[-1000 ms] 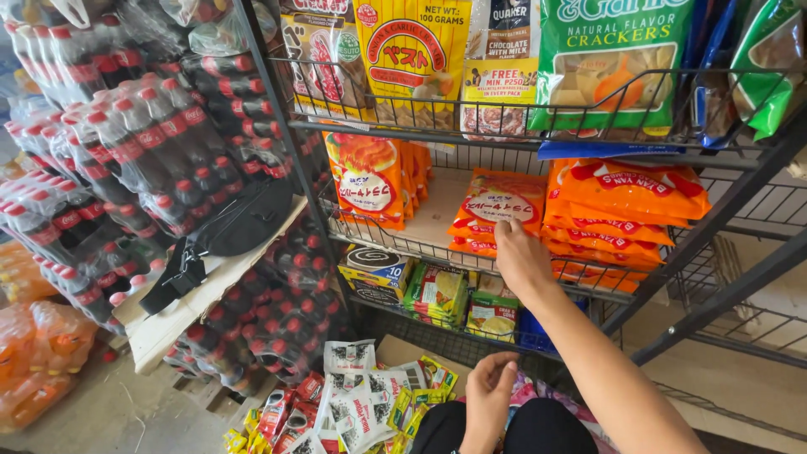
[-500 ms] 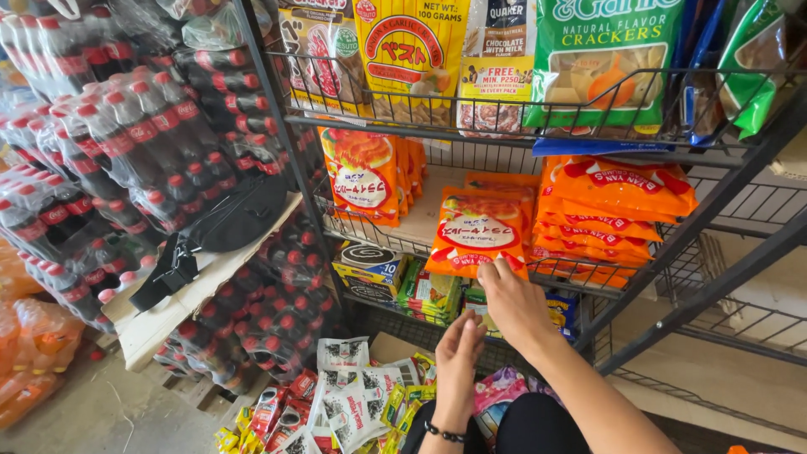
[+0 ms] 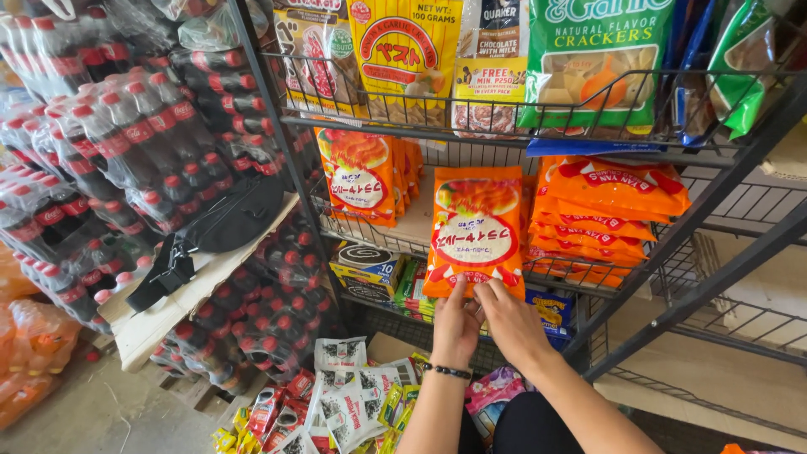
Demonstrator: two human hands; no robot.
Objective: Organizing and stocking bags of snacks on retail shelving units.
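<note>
Both my hands hold one orange snack packet (image 3: 475,231) upright by its bottom edge, in front of the middle wire shelf (image 3: 580,282). My left hand (image 3: 454,324), with a dark bead bracelet at the wrist, pinches the lower left corner. My right hand (image 3: 507,324) grips the lower right part. Behind the packet, more orange packets stand upright at the shelf's left (image 3: 361,176) and lie stacked flat at the right (image 3: 614,210).
The upper wire shelf (image 3: 471,126) carries yellow, brown and green snack bags. Shrink-wrapped packs of dark soda bottles (image 3: 126,151) pile up at left, with a black pouch (image 3: 227,219) on cardboard. Small sachets (image 3: 353,399) lie on the floor below; boxes fill the bottom shelf (image 3: 374,269).
My right hand pulled the orange packet off the flat pile and tipped it upright. My left hand rose from my lap and took hold of its bottom edge.
</note>
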